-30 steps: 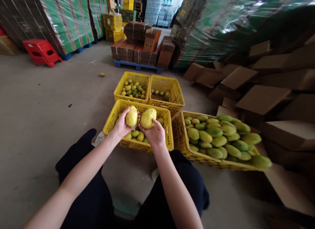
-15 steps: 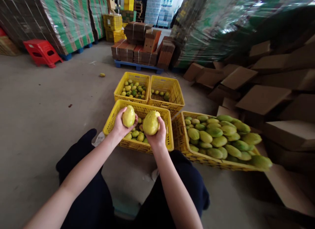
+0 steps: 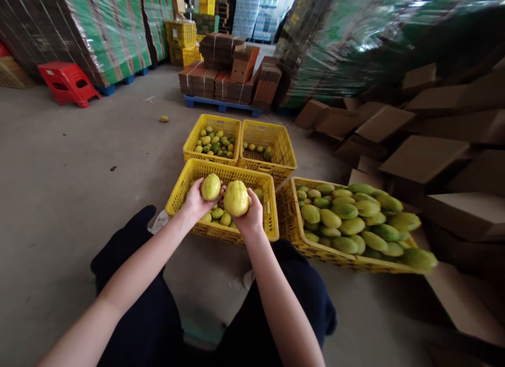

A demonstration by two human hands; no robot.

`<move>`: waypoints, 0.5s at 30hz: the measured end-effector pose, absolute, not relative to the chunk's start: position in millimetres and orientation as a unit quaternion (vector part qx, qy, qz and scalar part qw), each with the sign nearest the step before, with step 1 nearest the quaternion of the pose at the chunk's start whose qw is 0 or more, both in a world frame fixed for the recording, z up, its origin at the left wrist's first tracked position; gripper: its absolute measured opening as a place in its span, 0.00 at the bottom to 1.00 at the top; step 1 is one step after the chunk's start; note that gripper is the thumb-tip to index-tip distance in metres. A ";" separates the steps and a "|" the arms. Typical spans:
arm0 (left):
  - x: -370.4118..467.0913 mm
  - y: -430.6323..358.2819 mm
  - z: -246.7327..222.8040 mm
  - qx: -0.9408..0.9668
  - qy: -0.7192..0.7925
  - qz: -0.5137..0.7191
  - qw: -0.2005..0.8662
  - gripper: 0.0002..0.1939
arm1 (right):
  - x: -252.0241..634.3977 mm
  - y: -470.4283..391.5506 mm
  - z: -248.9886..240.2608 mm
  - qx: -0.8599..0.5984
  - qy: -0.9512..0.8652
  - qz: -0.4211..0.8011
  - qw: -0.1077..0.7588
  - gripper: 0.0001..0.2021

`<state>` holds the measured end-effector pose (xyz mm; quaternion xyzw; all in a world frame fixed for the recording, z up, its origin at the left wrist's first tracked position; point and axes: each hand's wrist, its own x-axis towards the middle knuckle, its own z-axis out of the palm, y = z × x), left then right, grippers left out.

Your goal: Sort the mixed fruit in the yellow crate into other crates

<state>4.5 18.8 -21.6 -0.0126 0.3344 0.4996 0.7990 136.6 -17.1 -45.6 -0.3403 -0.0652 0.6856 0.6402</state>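
My left hand [image 3: 194,200] cradles a yellow papaya [image 3: 211,187], its fingers under and around the fruit. In my right hand [image 3: 252,214] is a larger, lumpy yellow papaya [image 3: 236,198], gripped from the right side. Both fruits are held close together above the near yellow crate [image 3: 173,199]. Several green-yellow papayas [image 3: 216,214] lie inside that crate, partly hidden by my hands.
To the right, a yellow crate [image 3: 294,220] is heaped with green-yellow papayas [image 3: 351,225]. Two more yellow crates [image 3: 191,141] [image 3: 290,146] stand beyond. Cardboard boxes [image 3: 426,156] crowd the right. A loose fruit [image 3: 163,119] and red stool [image 3: 69,83] are on the floor.
The right-hand papaya has moved slightly left and turned, bringing its lumpy end into view. The left-hand papaya has shifted a little right and tilted. Both stay held.
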 end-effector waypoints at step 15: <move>0.9 16.4 -15.1 0.019 0.360 0.463 0.810 0.22 | 138.6 -18.6 -34.5 -0.385 -0.022 0.706 0.594 0.13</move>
